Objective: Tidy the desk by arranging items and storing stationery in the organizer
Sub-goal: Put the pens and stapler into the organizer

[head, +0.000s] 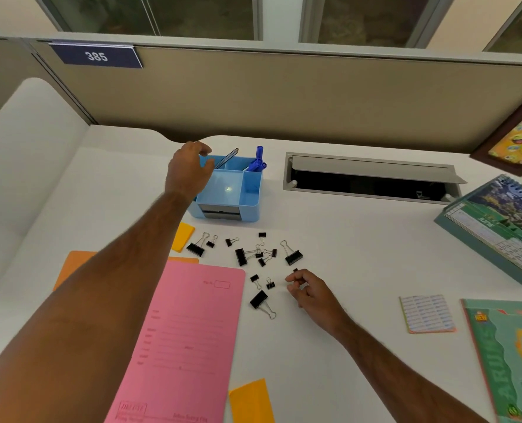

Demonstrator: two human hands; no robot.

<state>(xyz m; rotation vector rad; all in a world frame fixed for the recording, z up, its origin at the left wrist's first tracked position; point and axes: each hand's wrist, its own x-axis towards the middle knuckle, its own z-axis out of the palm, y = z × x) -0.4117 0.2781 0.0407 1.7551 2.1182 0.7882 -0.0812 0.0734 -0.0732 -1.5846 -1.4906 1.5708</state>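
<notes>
On the white desk (360, 270) a light blue plastic organizer (232, 190) with several open compartments stands at the far middle. Its far right compartment holds blue markers (258, 163), and a thin dark pen (226, 158) leans in the far left one; the large near compartment looks empty. The left hand (189, 172) reaches over the organizer's far left corner, fingers loosely curled and apart, clamped on nothing that can be seen.

Just near of the organizer lie scattered black metal binder clips (253, 257) of mixed sizes, most with silver wire handles. The right hand (310, 293) rests at the right edge of this scatter, its thumb and forefinger pinched together on a small black binder clip (295, 270), which is mostly hidden.

The clips should be light, rigid and springy. The smooth painted bodies may slip, so pinching the flat black sides or hooking a wire handle seems safest. Several in the middle overlap and could tangle by their wires.

A pink paper file folder (189, 331) lies near left, over orange sheets (73, 264).
</notes>
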